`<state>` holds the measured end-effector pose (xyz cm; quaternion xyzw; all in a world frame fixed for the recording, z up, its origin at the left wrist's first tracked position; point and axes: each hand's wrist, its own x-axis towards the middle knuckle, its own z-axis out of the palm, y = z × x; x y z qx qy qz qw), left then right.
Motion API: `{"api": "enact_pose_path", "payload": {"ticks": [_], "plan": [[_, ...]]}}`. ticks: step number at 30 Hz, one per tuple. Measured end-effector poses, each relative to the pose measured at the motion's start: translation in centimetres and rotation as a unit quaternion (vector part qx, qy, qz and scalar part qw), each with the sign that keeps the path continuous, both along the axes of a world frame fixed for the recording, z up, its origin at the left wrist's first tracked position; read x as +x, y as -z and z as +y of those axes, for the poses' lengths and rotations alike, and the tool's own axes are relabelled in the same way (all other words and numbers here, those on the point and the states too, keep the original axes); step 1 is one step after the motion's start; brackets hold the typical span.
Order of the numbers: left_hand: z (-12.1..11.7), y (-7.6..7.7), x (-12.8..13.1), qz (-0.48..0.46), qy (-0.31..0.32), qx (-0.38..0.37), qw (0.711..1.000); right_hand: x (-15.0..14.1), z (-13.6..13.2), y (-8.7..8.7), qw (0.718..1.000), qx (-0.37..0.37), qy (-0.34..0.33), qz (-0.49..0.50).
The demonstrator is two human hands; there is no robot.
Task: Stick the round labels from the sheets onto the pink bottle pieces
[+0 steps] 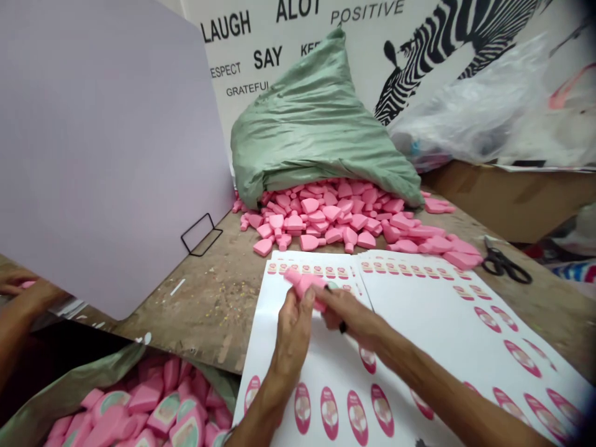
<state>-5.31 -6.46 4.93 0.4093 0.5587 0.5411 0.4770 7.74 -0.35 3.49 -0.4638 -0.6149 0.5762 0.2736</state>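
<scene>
My left hand (295, 320) is closed around a small pink plastic bottle (302, 282), tilted above the sticker sheets. My right hand (342, 309) meets the bottle's near side, its fingers bent. A slim black tool (343, 326) pokes out on two sides of that hand; its kind is hidden by the fingers. Under both hands lies a white sheet (274, 310) printed with rows of small stickers and pink oval stickers (329, 413). A second sticker sheet (410, 310) adjoins it on the right.
Pink bottles (326, 214) spill from a green sack (321, 124) at the back. Black scissors (505, 264) lie to the right. At lower left, another sack (46, 397) holds labelled pink bottles (153, 403). A pale panel (107, 143) and wire stand (201, 236) flank another person's arm (23, 316).
</scene>
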Motion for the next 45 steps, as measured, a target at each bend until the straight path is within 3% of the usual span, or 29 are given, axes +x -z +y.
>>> {"api": "enact_pose_path", "payload": {"ticks": [2,4,7,10,15,18,22,27,31,35,38,41,45], "plan": [[0.0,0.4,1.1,-0.025,-0.006,-0.021,0.999,0.5,-2.6,-0.2,0.995,-0.066,-0.07,0.039],[0.1,0.5,1.2,-0.043,-0.026,-0.022,0.999,1.8,-3.0,-0.3,0.994,-0.058,-0.091,0.02],[1.2,0.5,0.7,-0.077,-0.018,-0.026,0.997,4.4,-0.6,0.3,0.992,0.087,0.024,-0.09],[2.9,0.2,0.9,-0.092,0.057,-0.06,0.992,6.1,2.7,1.8,0.944,0.209,0.125,-0.222],[4.6,0.0,1.6,-0.017,0.11,-0.052,0.992,7.8,4.7,3.1,0.886,0.206,0.217,-0.353],[4.1,0.8,0.6,0.01,0.113,-0.077,0.991,9.3,3.9,2.9,0.859,0.164,0.212,-0.437],[2.6,2.1,-1.4,0.064,0.114,-0.107,0.986,10.1,2.2,2.5,0.866,0.14,0.174,-0.448],[2.0,2.2,-3.9,0.238,0.09,-0.057,0.965,10.4,0.9,2.1,0.859,0.133,0.191,-0.456],[2.6,1.6,-5.5,0.294,0.101,-0.075,0.948,10.9,0.1,2.0,0.891,0.088,0.129,-0.427],[3.0,1.4,-6.7,0.357,0.058,-0.056,0.93,10.5,-1.4,2.6,0.918,0.116,0.112,-0.362],[3.0,1.3,-7.5,0.36,0.034,-0.066,0.93,9.6,-2.7,2.9,0.93,0.12,0.09,-0.336],[2.8,0.7,-7.6,0.361,0.018,-0.064,0.93,9.1,-3.3,2.3,0.915,0.117,0.092,-0.374],[3.1,-0.3,-5.3,0.254,0.056,-0.045,0.964,8.9,-2.0,0.9,0.903,0.157,0.117,-0.382]]}}
